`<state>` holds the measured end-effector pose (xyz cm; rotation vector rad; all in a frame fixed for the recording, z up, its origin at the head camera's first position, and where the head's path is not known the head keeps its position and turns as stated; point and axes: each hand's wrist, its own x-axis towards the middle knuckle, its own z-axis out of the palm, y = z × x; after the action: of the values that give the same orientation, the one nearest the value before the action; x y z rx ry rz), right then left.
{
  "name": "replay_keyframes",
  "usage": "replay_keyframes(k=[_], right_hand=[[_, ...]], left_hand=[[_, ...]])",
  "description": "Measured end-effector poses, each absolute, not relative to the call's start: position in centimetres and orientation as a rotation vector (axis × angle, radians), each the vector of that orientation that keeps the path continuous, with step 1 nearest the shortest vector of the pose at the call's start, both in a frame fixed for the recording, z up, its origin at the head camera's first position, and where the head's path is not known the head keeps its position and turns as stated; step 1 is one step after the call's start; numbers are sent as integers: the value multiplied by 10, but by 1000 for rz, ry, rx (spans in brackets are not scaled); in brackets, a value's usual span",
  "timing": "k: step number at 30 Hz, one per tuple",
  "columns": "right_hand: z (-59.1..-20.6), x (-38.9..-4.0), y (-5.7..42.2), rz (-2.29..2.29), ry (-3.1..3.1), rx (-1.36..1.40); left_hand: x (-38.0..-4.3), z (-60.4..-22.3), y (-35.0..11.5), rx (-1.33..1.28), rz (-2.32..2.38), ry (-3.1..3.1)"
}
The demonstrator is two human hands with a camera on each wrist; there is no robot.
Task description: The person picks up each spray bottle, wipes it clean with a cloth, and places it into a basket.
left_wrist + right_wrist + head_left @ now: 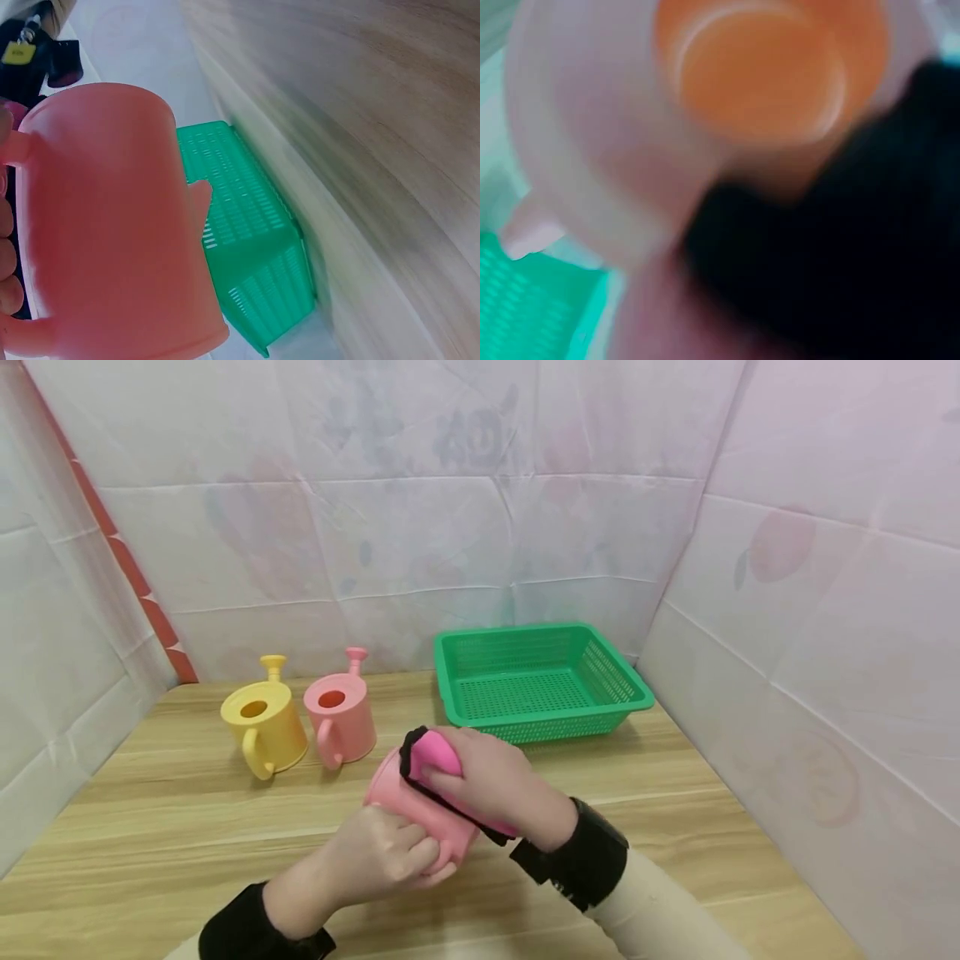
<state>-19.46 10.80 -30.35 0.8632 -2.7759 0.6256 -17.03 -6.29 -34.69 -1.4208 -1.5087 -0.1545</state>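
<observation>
My left hand [393,852] grips the handle of a pink watering can [408,800], which is tilted above the table. In the left wrist view the fingers [7,259] curl round that handle, and the can's smooth side [120,225] fills the left. With my right hand [495,777] I hold a pink-backed brush [437,752] with a fuzzy black underside against the can. The right wrist view is blurred: the black underside [840,255] covers part of the can's top [577,135] near its round opening.
A yellow watering can [283,731] and another pink one [356,727] stand upright at the back left of the wooden table [187,852]. At the back right sits a green perforated basket [540,720]. Printed cloth walls [420,535] enclose the back and sides.
</observation>
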Motion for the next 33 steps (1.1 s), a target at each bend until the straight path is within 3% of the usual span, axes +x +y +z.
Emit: replay_keyframes(k=[8,23,33], right_hand=[[-317,-222,135,1335,-2980,688],[-337,-232,149,2168,-2706,561],[-323,-216,146,1811,-2701,654]], left_hand=[[-166,-346,-64,-1415,-162,-1533],[-164,-338,-69,-1344,-193,-1471],[-165,-336,-66,-1351,-183,-1439]])
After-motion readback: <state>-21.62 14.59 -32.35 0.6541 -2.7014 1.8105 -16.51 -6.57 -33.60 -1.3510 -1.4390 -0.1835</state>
